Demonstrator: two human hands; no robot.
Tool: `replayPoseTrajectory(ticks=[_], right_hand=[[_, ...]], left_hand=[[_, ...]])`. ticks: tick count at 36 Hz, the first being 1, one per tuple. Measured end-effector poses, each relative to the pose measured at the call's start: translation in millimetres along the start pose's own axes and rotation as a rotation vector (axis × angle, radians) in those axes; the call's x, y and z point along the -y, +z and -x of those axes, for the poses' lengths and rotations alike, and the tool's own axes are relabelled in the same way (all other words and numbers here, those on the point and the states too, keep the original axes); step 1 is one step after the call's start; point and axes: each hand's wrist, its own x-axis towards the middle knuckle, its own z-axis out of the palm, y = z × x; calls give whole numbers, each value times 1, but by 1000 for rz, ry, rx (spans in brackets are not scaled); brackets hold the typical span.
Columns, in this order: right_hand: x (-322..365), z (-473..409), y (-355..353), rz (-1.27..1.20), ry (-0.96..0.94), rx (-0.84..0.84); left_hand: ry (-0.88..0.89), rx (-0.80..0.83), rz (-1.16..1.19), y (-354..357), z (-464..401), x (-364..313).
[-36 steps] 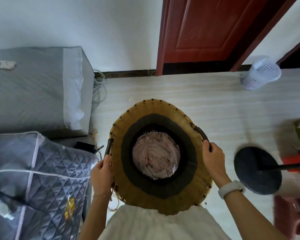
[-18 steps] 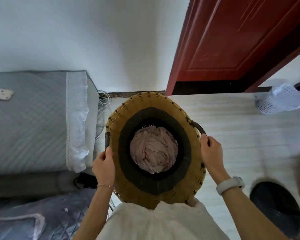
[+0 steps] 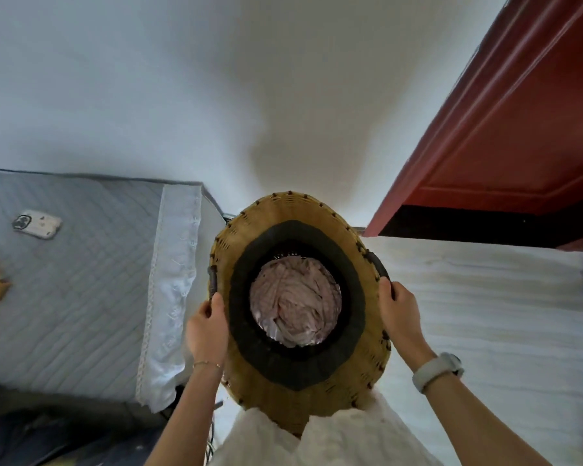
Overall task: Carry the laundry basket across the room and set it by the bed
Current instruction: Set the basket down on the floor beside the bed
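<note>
- Woven straw, dark-lined: the laundry basket (image 3: 303, 391) hangs in front of your body, just beside the bed (image 3: 81, 280), pink cloth (image 3: 295, 309) bundled inside.
- Your left hand (image 3: 206, 326) has its fingers wrapped round the left handle (image 3: 212, 280).
- Your right hand (image 3: 399, 314) is clenched on the right handle (image 3: 377, 264).
- Red door (image 3: 505, 139) ahead on the right.

- A red door (image 3: 505, 129) stands on the right by the white wall (image 3: 182, 79).
- A small white phone (image 3: 37, 224) lies flat, left of the white lace cloth (image 3: 172, 280).
- The floor (image 3: 485, 314) is pale.
</note>
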Motion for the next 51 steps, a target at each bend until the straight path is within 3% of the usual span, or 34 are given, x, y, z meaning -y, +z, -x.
replayPoseTrajectory(ticks=[14, 26, 31, 33, 39, 44, 47, 51], right_hand=[[2, -145, 77, 128, 171, 43], [-20, -201, 176, 210, 362, -15], [-18, -200, 181, 206, 396, 31], [-45, -234, 225, 262, 441, -4], [-27, -243, 218, 294, 288, -103], [-24, -255, 212, 347, 185, -76], [-19, -265, 208, 385, 38, -40], [-24, -269, 207, 286, 67, -87]], left_hand=[[-155, 65, -99, 73, -157, -17], [-225, 186, -159, 117, -276, 15], [-197, 312, -179, 114, -284, 27], [-190, 339, -281, 141, -330, 59], [-17, 299, -371, 143, -338, 45], [-66, 271, -393, 144, -311, 57], [-147, 284, -547, 146, -298, 59], [20, 278, -663, 162, -307, 47]])
